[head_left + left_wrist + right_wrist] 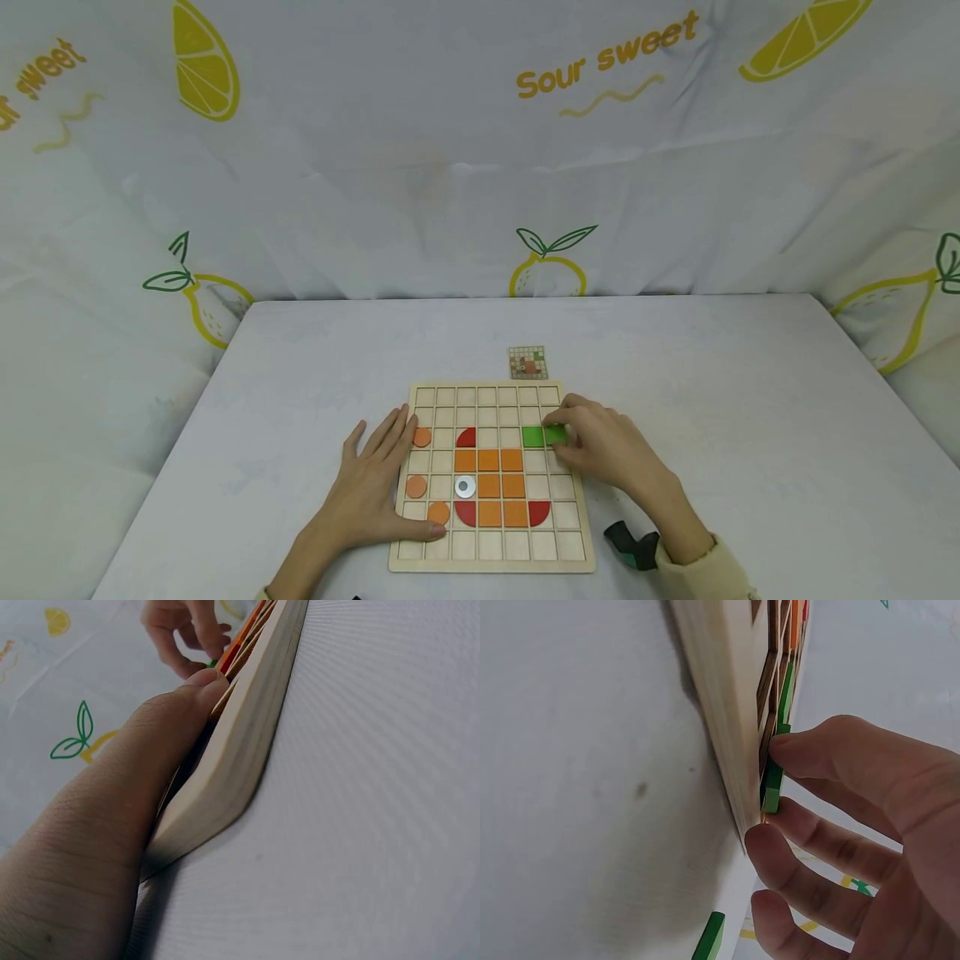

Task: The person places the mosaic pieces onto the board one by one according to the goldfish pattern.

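A wooden grid board (491, 547) lies on the table with coloured tiles in its cells. At its right side my right hand (611, 442) pinches a green square tile (773, 780) between thumb and fingers, tilted at a right-column cell. Beside it, another green square tile (532, 437) sits in the grid. My left hand (367, 492) rests with straight fingers along the left edge, its thumb near an orange round tile (438, 512). Orange squares (488, 486), red quarter-rounds (539, 513) and an eye tile (465, 487) fill cells in the middle.
A small pattern card (528, 362) lies behind the board. A dark strap-like object (632, 547) is by the right forearm. Another green piece (709, 937) shows low in the right wrist view; its support is unclear. A lemon-print cloth (405, 217) hangs behind the table.
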A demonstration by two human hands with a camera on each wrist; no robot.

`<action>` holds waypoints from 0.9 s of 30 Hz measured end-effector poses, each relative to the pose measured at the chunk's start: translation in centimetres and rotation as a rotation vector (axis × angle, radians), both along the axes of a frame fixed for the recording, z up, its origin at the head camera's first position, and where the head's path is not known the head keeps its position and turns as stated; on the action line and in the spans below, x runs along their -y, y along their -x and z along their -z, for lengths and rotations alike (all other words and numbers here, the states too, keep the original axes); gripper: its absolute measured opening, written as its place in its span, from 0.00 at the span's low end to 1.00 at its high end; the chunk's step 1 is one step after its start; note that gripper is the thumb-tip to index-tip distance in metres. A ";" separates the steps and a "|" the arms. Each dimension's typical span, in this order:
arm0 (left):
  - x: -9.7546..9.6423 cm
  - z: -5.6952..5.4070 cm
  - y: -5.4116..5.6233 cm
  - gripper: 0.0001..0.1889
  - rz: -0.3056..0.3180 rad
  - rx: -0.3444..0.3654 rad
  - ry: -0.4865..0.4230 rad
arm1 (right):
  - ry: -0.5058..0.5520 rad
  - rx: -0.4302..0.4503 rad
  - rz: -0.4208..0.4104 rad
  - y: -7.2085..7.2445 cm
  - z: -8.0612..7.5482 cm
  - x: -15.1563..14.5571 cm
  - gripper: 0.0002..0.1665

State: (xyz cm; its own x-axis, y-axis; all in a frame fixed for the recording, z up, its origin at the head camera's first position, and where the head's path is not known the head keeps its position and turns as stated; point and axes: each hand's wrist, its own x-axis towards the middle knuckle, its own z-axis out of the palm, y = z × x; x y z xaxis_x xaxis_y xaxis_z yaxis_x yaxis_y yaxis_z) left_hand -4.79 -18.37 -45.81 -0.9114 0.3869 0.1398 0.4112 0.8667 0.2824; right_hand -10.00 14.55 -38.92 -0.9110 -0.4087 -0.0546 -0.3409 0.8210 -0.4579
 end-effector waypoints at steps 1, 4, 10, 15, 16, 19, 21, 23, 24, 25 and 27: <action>0.0 0.0 0.0 0.75 -0.001 0.002 -0.001 | 0.000 0.002 0.001 0.0 0.0 0.0 0.18; 0.0 0.0 0.0 0.75 -0.002 0.004 -0.001 | 0.002 0.003 -0.004 -0.1 -0.1 0.0 0.18; 0.0 -0.1 0.0 0.75 0.000 0.003 -0.001 | 0.019 0.002 -0.018 -0.1 -0.1 -0.2 0.17; 0.0 -0.1 0.0 0.75 0.002 0.003 -0.002 | 0.020 0.007 -0.019 -0.2 -0.1 -0.3 0.18; 0.0 -0.1 0.0 0.75 0.002 0.003 -0.003 | 0.019 0.010 -0.018 -0.2 -0.1 -0.3 0.18; 0.0 -0.1 0.0 0.75 0.002 0.005 -0.003 | 0.014 0.017 -0.010 -0.2 -0.2 -0.2 0.18; 0.0 -0.1 0.0 0.75 0.000 0.008 -0.002 | 0.012 0.022 -0.005 -0.2 -0.1 -0.2 0.18; -0.1 -0.1 0.0 0.75 -0.002 0.010 -0.002 | 0.012 0.021 -0.005 -0.2 -0.1 -0.2 0.18; -0.1 -0.1 0.0 0.75 -0.003 0.011 -0.002 | 0.013 0.021 -0.005 -0.2 0.0 -0.2 0.18; -0.1 -0.1 0.0 0.75 -0.004 0.012 -0.002 | 0.013 0.022 -0.004 -0.2 0.0 -0.2 0.18; 0.0 -0.1 0.0 0.75 -0.004 0.011 -0.002 | 0.016 0.023 -0.002 -0.3 0.0 -0.2 0.18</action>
